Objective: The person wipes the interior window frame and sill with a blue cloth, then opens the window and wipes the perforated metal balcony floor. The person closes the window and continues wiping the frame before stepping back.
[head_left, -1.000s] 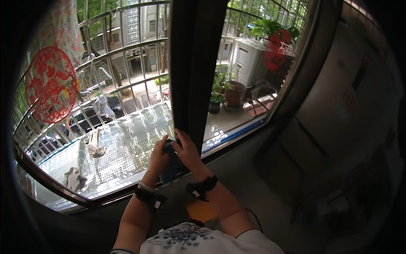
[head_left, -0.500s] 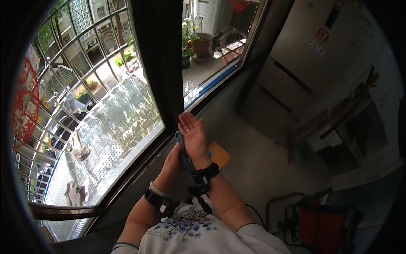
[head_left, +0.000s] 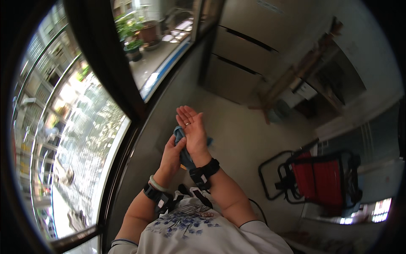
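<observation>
My right hand [head_left: 193,134] is turned palm up with its fingers stretched out and a ring on one finger. A blue-grey cloth [head_left: 185,158] lies along the inner side of that hand and passes behind it, a bit showing past the far side. Beside the right palm, my left hand [head_left: 171,153] pinches the cloth between thumb and fingers. Its other fingertips are hidden. Both wrists carry black straps, and a pale bangle [head_left: 158,183] sits on the left one.
On the left are a dark-framed window [head_left: 112,158] and metal bars. Potted plants [head_left: 149,34] stand outside on a ledge. A fridge [head_left: 237,51] rises ahead. To the right stand a folding chair with a red seat [head_left: 315,175] and a wooden rack [head_left: 292,74].
My view has swung to the right, so the window slides left and the red chair shows more fully. The left thumb has come forward over the cloth. The right hand stays open.
</observation>
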### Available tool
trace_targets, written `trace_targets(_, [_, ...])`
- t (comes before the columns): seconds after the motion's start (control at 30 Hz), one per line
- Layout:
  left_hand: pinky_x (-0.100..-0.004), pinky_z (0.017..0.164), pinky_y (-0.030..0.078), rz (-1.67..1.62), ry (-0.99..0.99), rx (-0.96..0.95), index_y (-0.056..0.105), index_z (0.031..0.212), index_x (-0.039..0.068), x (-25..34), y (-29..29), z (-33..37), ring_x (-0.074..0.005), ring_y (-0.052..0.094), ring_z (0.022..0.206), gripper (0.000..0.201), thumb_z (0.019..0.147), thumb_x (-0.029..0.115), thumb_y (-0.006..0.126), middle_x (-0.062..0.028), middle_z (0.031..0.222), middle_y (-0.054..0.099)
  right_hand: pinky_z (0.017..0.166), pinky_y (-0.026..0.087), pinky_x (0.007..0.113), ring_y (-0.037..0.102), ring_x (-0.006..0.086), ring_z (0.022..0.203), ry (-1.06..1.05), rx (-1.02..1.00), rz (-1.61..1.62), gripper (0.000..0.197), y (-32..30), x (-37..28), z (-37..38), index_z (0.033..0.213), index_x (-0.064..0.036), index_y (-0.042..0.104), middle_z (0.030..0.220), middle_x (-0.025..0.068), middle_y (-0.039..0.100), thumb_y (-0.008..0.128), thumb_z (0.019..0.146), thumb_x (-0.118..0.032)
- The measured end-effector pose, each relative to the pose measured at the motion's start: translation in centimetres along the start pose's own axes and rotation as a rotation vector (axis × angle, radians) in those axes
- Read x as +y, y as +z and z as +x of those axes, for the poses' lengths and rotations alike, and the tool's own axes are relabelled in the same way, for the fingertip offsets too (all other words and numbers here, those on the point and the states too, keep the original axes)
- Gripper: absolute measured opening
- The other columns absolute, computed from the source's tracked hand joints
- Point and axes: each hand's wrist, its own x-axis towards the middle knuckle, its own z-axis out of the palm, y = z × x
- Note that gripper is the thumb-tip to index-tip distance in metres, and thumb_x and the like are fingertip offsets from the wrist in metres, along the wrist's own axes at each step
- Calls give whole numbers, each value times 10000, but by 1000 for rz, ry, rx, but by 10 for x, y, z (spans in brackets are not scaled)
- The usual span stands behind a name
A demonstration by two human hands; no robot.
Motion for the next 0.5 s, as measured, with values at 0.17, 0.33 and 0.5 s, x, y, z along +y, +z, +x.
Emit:
trace_targets(0.17, [-267,841,481,-4,-79,-104,540,1191,54,-38,57,24,-128,584,978,267,962,190,527,-43,1101,611,1090,318,356,444,231,1245,-186,135,-99,510,-37,-52,-12,1248,-12,474,1273,118,510,367,992,-440])
trace_targets(0.33, [-241,828,455,411,-170,-264,527,1210,19,-84,114,38,-114,555,963,328,994,254,453,-39,1089,595,1111,280,366,408,230,1272,-303,249,-131,503,-90,-127,-21,1268,-4,449,1290,128,481,379,995,-420])
trace_targets(0.5, [-261,831,472,410,-239,-325,454,1286,5,-153,177,40,-125,571,956,360,1003,224,420,-43,1114,592,1112,268,368,397,217,1281,-413,388,-141,496,-138,-206,-36,1279,11,428,1312,132,460,408,994,-395])
